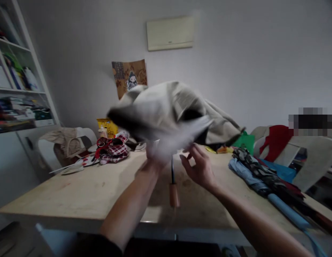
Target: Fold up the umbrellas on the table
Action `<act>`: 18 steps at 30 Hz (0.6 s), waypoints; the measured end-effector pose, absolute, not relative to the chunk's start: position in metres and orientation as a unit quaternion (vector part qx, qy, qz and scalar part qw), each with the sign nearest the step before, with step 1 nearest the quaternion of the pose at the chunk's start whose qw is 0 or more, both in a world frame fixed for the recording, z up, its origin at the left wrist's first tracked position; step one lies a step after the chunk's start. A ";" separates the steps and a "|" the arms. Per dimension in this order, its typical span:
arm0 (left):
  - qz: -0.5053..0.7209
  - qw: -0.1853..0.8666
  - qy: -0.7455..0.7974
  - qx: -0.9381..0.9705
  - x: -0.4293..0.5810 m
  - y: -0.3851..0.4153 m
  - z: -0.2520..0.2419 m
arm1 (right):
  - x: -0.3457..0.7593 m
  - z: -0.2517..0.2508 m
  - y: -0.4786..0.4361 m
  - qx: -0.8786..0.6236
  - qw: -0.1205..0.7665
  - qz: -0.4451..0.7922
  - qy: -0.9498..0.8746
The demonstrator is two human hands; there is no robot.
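Observation:
A beige umbrella with a dark underside hangs loosely spread above the middle of the table, its near folds smeared by motion. Below the cloth a thin dark shaft runs down to a brown handle. My left hand is up against the near canopy folds, left of the shaft; its fingers are blurred and partly covered by cloth. On the shaft's right, my right hand has curled fingers, with the fingertips pinched at the lower edge of the canopy.
Folded umbrellas, one camouflage and one light blue, lie along the right side of the wooden table. A plaid cloth item and a yellow bag are at the left back. White chairs stand behind, one holding red cloth.

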State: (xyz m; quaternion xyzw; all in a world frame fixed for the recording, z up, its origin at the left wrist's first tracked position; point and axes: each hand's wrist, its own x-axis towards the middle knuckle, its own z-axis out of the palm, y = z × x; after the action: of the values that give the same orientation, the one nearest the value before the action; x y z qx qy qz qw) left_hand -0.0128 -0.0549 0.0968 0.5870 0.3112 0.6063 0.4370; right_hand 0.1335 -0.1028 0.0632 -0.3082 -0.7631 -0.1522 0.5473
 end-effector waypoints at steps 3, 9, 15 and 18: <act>0.583 0.541 0.312 0.519 -0.014 -0.053 0.108 | 0.132 0.114 -0.104 -0.291 0.603 -0.144 -0.729; 0.585 0.604 0.290 0.458 -0.019 -0.061 0.087 | 0.138 0.125 -0.096 -0.319 0.601 -0.155 -0.716; 0.589 0.638 0.239 0.436 -0.023 -0.061 0.074 | 0.136 0.101 -0.100 -0.378 0.577 -0.166 -0.705; 0.591 0.646 0.206 0.437 -0.020 -0.061 0.077 | 0.127 0.092 -0.110 -0.290 0.565 -0.229 -0.737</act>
State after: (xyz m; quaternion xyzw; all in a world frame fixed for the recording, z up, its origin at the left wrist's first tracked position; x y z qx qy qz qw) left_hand -0.0203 -0.0608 0.0770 0.4371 0.2060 0.5908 0.6461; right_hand 0.1275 -0.1099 0.0920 -0.2901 -0.7374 -0.2287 0.5655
